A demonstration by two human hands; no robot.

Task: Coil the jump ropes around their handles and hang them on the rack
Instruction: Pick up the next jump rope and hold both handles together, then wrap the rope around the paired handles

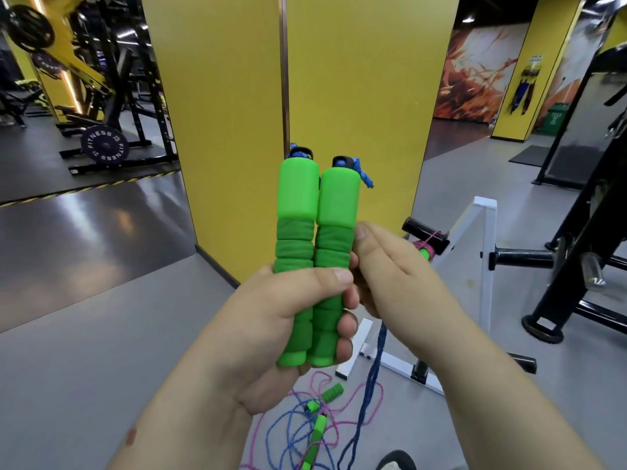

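Left hand (291, 310) grip clenched round upright green handles (314, 256); right hand (393, 266) fingers extended, touching them.

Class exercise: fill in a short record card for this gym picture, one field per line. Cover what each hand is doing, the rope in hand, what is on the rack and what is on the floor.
left hand: grips two green handles upright, side by side
right hand: beside the handles, fingers behind them; grip unclear
blue rope: hangs down uncoiled
white rack: a pink-roped bundle on a peg
floor: pink and blue ropes tangled, green handles among them
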